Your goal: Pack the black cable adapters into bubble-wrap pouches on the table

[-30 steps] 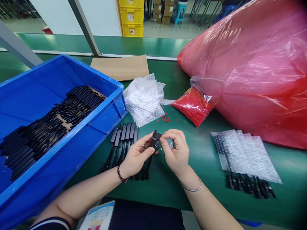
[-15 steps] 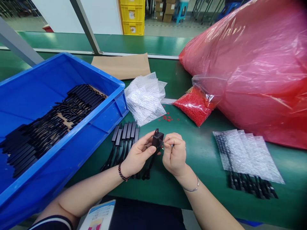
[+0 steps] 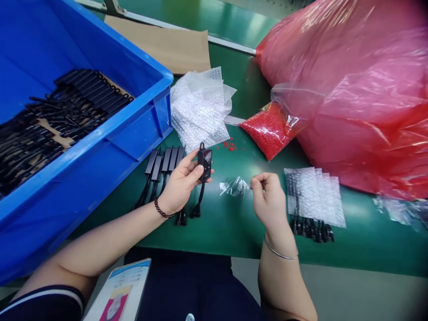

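Note:
My left hand (image 3: pixel 182 178) is closed around a small black electronic module (image 3: pixel 205 165), held upright with its glossy face turned to the right. A short black cable with a connector hangs below it, and a black loop stands out at its top. Between the thumb and fingertips of my right hand (image 3: pixel 270 198) is a piece of clear plastic film (image 3: pixel 235 186), crinkled and stretching left, apart from the module. Beside my left hand lies a row of several similar black modules (image 3: pixel 156 166) with cables, partly hidden by the hand and forearm.
At the left, a blue crate (image 3: pixel 140 133) holds many black modules. Bubble bags (image 3: pixel 200 107), loose red rings (image 3: pixel 230 145) and a bag of red rings (image 3: pixel 267 129) lie ahead. Bubble-wrapped modules (image 3: pixel 314 196) and a large red plastic bag (image 3: pixel 361 98) are at the right.
My right hand has moved right, away from the module, and the clear film now shows stretched out from its fingers. The camera view has tilted further down.

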### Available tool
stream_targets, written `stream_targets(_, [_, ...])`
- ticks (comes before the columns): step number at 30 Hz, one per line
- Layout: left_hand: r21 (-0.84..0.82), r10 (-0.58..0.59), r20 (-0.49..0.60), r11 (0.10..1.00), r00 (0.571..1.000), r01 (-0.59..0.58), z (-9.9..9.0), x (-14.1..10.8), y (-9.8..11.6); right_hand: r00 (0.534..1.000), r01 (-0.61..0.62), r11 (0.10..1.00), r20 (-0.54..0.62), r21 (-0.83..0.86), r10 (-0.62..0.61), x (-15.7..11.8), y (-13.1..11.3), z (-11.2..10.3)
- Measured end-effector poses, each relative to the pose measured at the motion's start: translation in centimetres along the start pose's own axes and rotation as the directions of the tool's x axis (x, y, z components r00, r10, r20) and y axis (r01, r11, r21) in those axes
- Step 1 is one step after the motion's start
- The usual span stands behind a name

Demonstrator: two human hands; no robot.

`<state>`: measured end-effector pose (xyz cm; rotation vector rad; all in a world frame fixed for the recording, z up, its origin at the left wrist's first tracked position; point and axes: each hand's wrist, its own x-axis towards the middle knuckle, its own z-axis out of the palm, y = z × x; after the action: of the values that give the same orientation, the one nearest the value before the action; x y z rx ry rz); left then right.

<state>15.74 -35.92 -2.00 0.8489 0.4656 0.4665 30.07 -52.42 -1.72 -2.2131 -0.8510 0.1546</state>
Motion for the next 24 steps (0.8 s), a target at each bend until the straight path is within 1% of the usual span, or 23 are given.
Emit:
stream_targets(2, [0.004,-0.005,0.008,1.0,1.0,0.005,0.0,-0.1,0.0,0.999,-0.047,0.993,0.023,-0.113,0.049,-0.1,1.8,1.2])
stream_targets(4, [0.014,-0.016,0.014,1.0,1.0,0.015,0.1,-0.2,0.0,0.998,-0.054,0.983,0.023,-0.177,0.058,-0.1,3.1,2.3])
stream_targets(6, [0.023,-0.027,0.014,0.999,1.0,0.027,0.2,-0.3,0.1,0.999,-0.026,0.975,0.025,-0.222,0.032,0.0,3.7,3.1])
stream_targets(8, [0.027,-0.031,0.009,0.999,0.999,0.031,0.3,-0.4,0.1,0.999,0.021,0.968,0.029,-0.249,-0.015,0.1,3.8,3.3])
stream_targets(11, [0.027,-0.028,0.006,0.999,1.0,0.028,0.3,-0.5,0.2,0.996,0.091,0.966,0.027,-0.243,-0.087,0.1,3.7,3.0])
stream_targets(13, [0.022,-0.028,0.009,0.999,1.0,0.027,0.3,-0.5,0.2,0.992,0.122,0.966,0.044,-0.227,-0.115,0.1,3.7,2.8])
stream_targets(18, [0.015,-0.042,0.001,0.999,0.999,0.042,0.5,-0.5,0.4,0.979,0.168,0.959,0.151,-0.23,-0.135,-0.1,4.0,2.2])
stream_targets(21, [-0.001,-0.042,-0.012,0.999,0.999,0.042,0.6,-0.6,0.5,0.964,0.204,0.953,0.218,-0.223,-0.156,-0.3,4.1,1.4])
stream_targets(23, [-0.017,-0.035,-0.012,0.999,0.999,0.034,0.6,-0.8,0.3,0.962,0.218,0.952,0.214,-0.213,-0.172,-0.4,3.7,0.7])
stream_targets(24, [-0.027,-0.033,-0.009,0.999,0.999,0.033,0.7,-0.9,0.3,0.968,0.216,0.954,0.176,-0.207,-0.181,-0.5,3.2,0.4])
